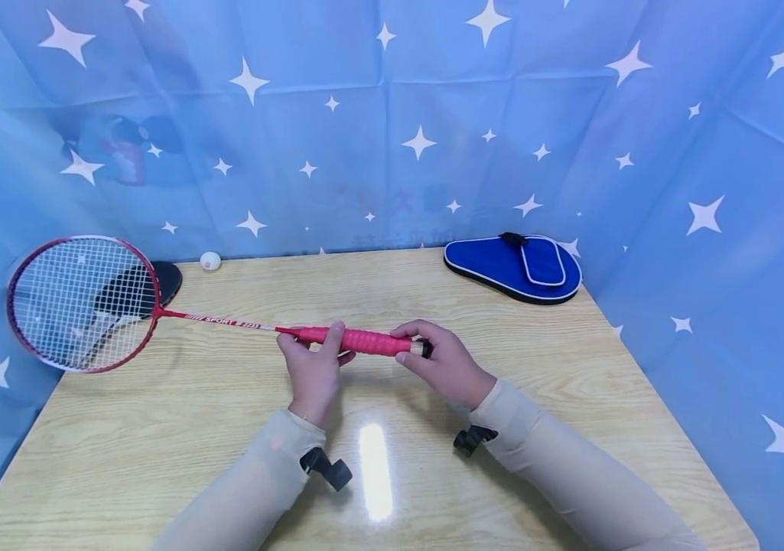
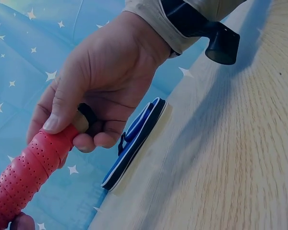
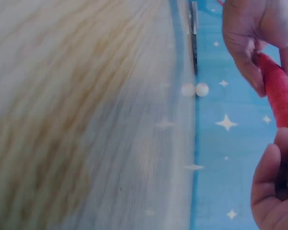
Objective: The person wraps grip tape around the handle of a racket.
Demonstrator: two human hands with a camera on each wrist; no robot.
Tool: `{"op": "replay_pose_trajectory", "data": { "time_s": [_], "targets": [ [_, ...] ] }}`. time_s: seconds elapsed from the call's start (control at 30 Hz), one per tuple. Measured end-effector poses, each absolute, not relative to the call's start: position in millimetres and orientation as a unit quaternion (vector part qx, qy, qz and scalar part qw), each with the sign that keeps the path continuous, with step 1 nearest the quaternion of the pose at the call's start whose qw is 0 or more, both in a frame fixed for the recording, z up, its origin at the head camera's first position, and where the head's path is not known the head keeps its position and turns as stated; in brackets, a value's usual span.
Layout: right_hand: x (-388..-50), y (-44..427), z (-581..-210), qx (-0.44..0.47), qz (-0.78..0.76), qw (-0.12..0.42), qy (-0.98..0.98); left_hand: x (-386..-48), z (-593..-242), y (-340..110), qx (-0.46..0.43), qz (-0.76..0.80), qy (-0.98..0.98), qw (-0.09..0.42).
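Observation:
A red and white badminton racket is held sideways above the table, its strung head to the left. My left hand grips the upper end of the handle, near the shaft, with the thumb along the near side. Around the butt end, my right hand pinches the handle between thumb and fingers. Perforated red grip tape winds round the handle in overlapping turns. Past the tape a tan band and a black end show between the right fingers.
Behind the racket's strings a black table tennis paddle lies on the wooden table. Beside it, at the back edge, is a white ball. A blue paddle case lies at the back right. Star-patterned curtains border the table.

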State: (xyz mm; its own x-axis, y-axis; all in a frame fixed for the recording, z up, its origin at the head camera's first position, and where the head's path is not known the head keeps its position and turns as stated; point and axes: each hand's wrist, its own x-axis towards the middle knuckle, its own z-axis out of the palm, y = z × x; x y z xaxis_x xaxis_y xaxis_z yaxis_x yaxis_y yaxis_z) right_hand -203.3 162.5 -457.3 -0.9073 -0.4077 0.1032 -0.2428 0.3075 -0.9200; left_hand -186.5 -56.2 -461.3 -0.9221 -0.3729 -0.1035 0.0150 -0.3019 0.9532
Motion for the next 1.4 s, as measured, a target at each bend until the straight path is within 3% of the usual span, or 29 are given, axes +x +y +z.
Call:
{"op": "replay_pose_trajectory", "data": {
  "time_s": [0.3,0.47,1.0,1.4],
  "targets": [
    [-207.7,163.8,-462.1,-0.199,-0.596,0.141,0.765,-191.5,-467.6,-59.0,0.156,-0.792,-0.575,0.134],
    [-208.2,162.6,-465.6,-0.2,-0.604,0.136,0.759,-192.1,-470.0,-59.8,0.155,-0.79,-0.578,0.132],
    [-208.6,158.5,-464.0,-0.191,-0.554,0.053,0.809,-193.8,-473.4,-60.0,0.158,-0.789,-0.58,0.128],
    [-213.8,158.2,-466.8,-0.257,-0.488,-0.016,0.834,-196.0,-474.0,-61.5,0.162,-0.786,-0.583,0.124]
  ]
}}
